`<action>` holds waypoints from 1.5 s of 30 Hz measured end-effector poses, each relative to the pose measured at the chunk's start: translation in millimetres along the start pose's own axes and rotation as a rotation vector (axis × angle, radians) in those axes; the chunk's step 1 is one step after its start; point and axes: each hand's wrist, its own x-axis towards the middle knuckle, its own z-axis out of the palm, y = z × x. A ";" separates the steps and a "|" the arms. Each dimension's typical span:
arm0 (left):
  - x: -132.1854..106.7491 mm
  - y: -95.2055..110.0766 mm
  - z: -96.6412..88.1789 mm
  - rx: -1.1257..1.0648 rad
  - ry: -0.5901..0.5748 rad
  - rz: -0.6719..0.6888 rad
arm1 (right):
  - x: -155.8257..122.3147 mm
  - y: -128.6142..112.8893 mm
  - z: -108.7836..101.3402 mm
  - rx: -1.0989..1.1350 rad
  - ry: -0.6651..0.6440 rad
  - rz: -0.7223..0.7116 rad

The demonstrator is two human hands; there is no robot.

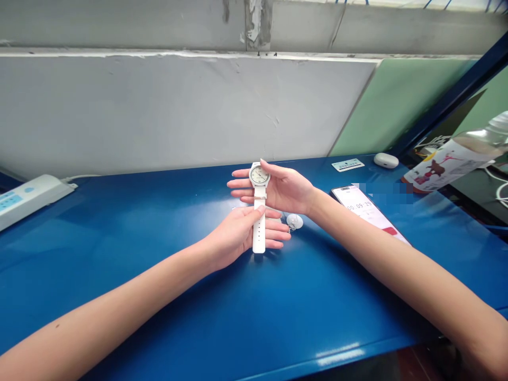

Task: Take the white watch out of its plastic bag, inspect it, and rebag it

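Observation:
A white wristwatch (259,175) with a round dial and a pale strap stretches between my hands above the blue table. My right hand (288,185) holds it at the watch case, thumb on the dial's edge and fingers behind, pointing left. Lower down, my left hand (236,233) has its thumb on the holed strap (259,233), with the fingers extended behind it to the right. The strap's free end hangs below the left thumb. Just right of the left fingertips lies a round whitish charm (295,221), partly hidden by the hand.
On the blue table (130,211), a phone (369,211) showing a timer lies under my right forearm. Behind it are a card (347,165) and a white earbud case (386,160). A labelled bottle (452,159) leans at right; a white power strip (34,196) lies at left.

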 end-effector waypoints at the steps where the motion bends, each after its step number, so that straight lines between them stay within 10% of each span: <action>1: -0.1 0.1 -0.1 0.002 -0.002 -0.001 | 0.0 -0.5 0.6 0.009 0.005 0.005; 14: -1.1 1.8 -1.3 0.056 0.064 0.086 | 1.4 -2.7 0.7 0.168 0.163 -0.047; 27: -1.4 -1.2 0.5 -0.007 -0.003 0.135 | 4.6 0.9 -1.4 -0.169 0.348 -0.300; 35: 2.0 -6.9 -3.2 -0.030 -0.057 0.144 | 0.3 0.6 1.8 -0.128 0.079 -0.156; 45: 0.5 -6.8 2.9 -0.004 0.022 0.131 | -0.2 -7.3 1.6 -0.074 0.088 -0.107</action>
